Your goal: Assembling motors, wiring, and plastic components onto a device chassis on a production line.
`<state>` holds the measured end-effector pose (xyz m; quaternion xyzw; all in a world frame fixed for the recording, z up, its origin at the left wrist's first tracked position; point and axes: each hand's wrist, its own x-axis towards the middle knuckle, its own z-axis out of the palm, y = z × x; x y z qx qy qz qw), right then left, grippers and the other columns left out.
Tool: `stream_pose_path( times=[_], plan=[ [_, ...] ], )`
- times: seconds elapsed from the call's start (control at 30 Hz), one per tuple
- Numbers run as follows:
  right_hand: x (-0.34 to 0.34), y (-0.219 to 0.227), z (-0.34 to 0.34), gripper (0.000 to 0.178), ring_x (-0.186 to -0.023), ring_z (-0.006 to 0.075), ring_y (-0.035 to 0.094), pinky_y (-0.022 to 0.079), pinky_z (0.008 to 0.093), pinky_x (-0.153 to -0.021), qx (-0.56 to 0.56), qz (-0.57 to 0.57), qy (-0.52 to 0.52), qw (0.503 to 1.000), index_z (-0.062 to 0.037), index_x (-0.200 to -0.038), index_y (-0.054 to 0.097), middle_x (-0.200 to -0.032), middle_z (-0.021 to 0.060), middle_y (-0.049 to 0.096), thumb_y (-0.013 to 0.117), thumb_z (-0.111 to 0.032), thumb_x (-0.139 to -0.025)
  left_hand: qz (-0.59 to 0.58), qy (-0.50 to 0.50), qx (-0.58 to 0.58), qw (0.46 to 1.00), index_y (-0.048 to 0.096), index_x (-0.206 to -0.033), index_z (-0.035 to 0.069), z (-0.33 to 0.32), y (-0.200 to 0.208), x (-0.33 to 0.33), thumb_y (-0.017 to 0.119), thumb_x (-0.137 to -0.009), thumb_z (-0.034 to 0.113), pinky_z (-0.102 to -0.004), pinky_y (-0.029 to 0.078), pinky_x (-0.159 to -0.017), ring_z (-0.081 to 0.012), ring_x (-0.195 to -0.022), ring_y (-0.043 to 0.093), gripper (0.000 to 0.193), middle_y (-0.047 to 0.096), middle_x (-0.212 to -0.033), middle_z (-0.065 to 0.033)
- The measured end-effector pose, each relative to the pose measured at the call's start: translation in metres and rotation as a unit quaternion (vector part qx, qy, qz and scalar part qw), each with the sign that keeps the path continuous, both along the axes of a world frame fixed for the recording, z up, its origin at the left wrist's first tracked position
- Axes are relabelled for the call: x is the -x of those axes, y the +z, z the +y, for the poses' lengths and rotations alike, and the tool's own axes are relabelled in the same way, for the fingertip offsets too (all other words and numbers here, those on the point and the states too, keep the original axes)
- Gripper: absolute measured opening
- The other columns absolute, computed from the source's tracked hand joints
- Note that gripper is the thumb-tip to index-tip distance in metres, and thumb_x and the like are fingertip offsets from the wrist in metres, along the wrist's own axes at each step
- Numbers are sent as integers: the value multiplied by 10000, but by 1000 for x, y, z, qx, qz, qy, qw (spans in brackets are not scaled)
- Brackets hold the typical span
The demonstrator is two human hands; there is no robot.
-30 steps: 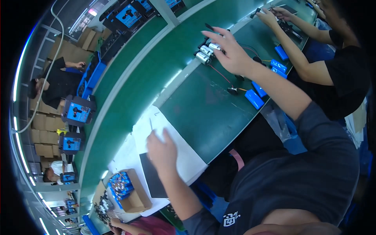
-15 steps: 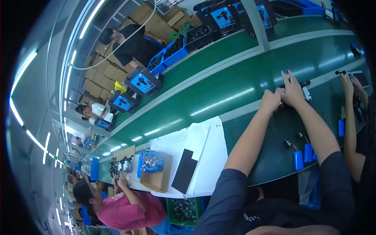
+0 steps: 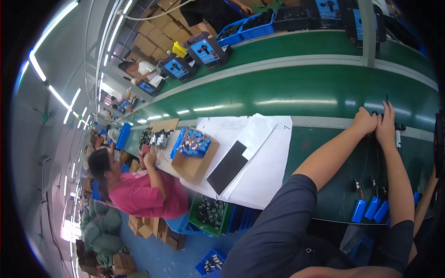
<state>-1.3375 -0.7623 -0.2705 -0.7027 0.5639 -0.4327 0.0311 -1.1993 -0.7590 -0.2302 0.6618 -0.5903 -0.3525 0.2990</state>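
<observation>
At the far right of the bench, my left hand (image 3: 365,121) and my right hand (image 3: 385,129) meet. The left hand's fingers are curled round a small dark part, mostly hidden between the hands. My right hand closes on it from the other side, one finger stretched upward by a thin dark tip. Just right of it lies a silver and black cylindrical part (image 3: 398,138). Thin wires run down from the hands toward the near edge, where blue battery packs (image 3: 359,211) with small wired boards (image 3: 356,185) lie in a row, partly beside my right forearm.
A white sheet (image 3: 273,171) with a black card (image 3: 227,167) covers the bench to my left. Beyond stands an open cardboard box (image 3: 202,164) of blue wired parts. A co-worker in pink (image 3: 143,194) sits further left. A rail (image 3: 324,121) borders the green belt (image 3: 296,90).
My view has swung, so the scene sits differently in the picture. My hands remain together over the dark part; wires below them and more of the batteries now show.
</observation>
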Motion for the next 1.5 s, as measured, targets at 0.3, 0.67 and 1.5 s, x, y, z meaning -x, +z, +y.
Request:
stream_pose_path(
  times=[0.3, 0.67, 1.5],
  plan=[
    [6, -3, 6, 495, -1301, 416, 449, 408, 480, -1036, -40, 145, -10, 989, -47, -1424, 398, -1504, 213, 335, 470, -234, -972, 89, 19, 103, 991, 453, -1123, -158, 38, 6, 7, 569, -913, 199, -502, 500, -853, -497, -973, 618, 430, 614, -1020, -377],
    [15, 16, 8, 485, -1372, 408, 368, 358, 476, -1115, -59, 241, -28, 968, 46, -1321, 512, -1453, 220, 434, 492, -275, -957, 652, 244, -50, 717, 523, -843, 71, 61, 22, -67, 582, -877, 144, -326, 431, -471, -186, -540, 474, 100, 457, -664, -46],
    [-128, 70, 288, 754, -779, 251, 581, 517, 353, -741, -66, -10, 192, 979, -43, -1463, 349, -1441, 229, 332, 652, 71, -782, 670, 157, 96, 720, 390, -1268, -67, 130, 16, -230, 498, -996, 123, -513, 492, -1000, -377, -1155, 561, 349, 479, -1274, -204]
  ],
)
